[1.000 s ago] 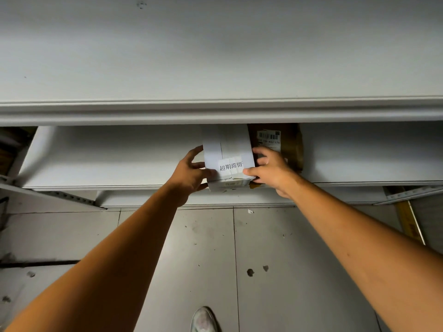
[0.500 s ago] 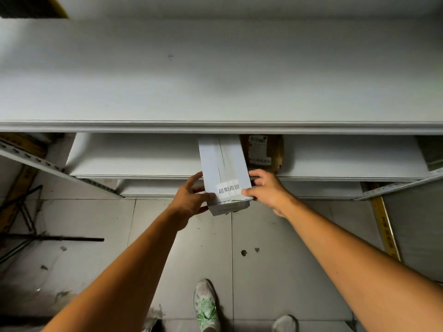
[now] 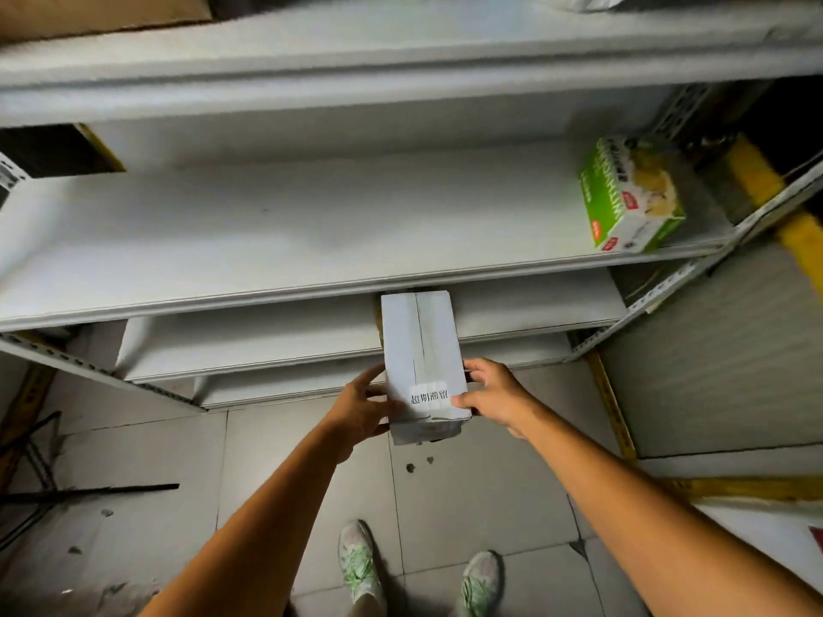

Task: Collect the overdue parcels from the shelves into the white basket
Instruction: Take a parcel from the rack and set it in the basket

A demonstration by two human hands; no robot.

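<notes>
One smooth white rectangular cardboard parcel [image 3: 418, 349] with one paper label juts past the lower shelf [image 3: 267, 345]. Two hands hold it: the left hand [image 3: 363, 409] and right hand [image 3: 494, 396] curl round its sides. One glossy green carton [image 3: 632, 193] stands on the shelf above.
</notes>
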